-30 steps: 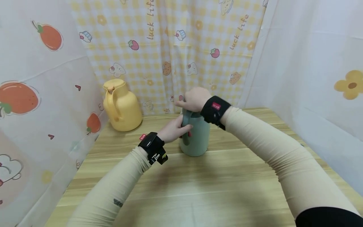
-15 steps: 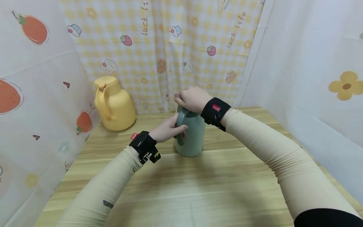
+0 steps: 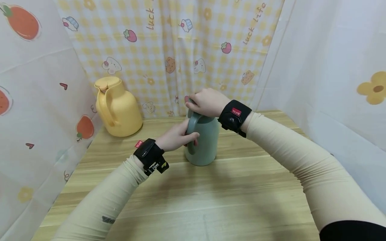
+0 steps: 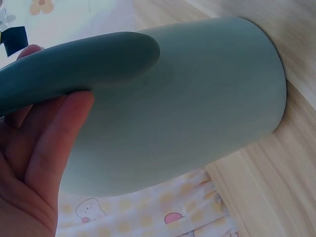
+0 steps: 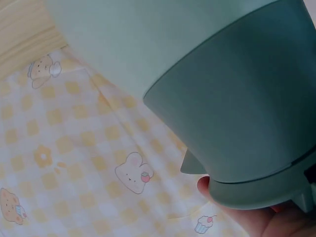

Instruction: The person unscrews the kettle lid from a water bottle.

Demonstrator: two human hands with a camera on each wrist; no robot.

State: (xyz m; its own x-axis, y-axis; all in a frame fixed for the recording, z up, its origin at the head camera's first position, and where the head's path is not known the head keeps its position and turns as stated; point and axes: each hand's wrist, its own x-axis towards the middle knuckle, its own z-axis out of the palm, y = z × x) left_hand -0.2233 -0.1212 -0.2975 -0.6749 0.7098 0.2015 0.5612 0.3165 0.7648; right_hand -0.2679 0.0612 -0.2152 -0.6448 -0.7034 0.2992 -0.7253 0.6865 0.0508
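Note:
A grey-green thermos jug (image 3: 206, 142) stands upright on the wooden table, its spout side away from me. My left hand (image 3: 175, 136) grips the jug's darker handle (image 4: 98, 57); in the left wrist view the fingers curl beneath it. Over the jug's top, my right hand (image 3: 209, 101) holds the lid (image 5: 252, 195) with its fingers bent around the edge. Most of the lid is hidden under that hand in the head view. In the right wrist view the lid sits against the dark neck (image 5: 237, 108), fingertips at its rim.
A yellow thermos jug (image 3: 123, 112) stands at the back left of the table (image 3: 181, 201), its handle toward me. Behind both jugs hangs a checked curtain (image 3: 144, 60). White printed curtains (image 3: 325, 67) close off the sides.
The head view has shifted slightly, so the yellow jug appears further left. Both hands keep their hold on the green jug. Whether the lid has turned cannot be told.

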